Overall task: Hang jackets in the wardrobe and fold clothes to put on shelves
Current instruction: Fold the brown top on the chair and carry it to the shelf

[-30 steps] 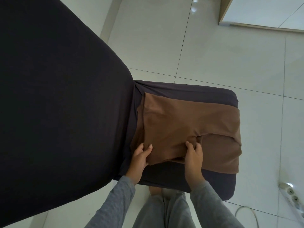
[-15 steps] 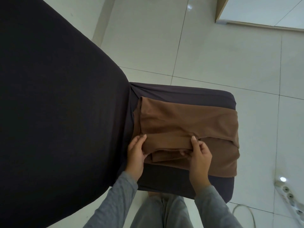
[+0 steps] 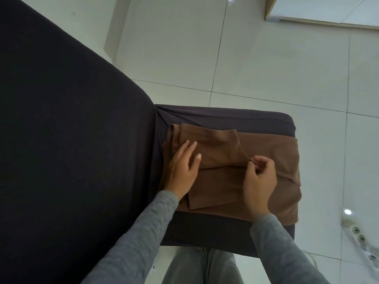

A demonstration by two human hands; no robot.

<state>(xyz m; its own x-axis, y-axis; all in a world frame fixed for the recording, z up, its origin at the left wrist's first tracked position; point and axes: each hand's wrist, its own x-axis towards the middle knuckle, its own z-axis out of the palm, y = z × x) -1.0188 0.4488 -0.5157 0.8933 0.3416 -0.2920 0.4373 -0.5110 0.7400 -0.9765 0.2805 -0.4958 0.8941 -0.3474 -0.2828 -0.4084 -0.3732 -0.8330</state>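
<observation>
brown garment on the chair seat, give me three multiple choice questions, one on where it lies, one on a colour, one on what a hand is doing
1. Where does the brown garment lie?
A. on a table
B. on the dark-covered seat
C. on a shelf

2. What colour are the sleeves?
A. red
B. white
C. grey

3. How is the left hand?
A. flat on the garment, fingers straight
B. clenched in the air
C. gripping a hanger

Answers: 1 B, the cloth is spread over the dark seat; 2 C, both forearms are in grey knit; 3 A, its palm lies on the folded part while the right hand pinches a fold edge.
</observation>
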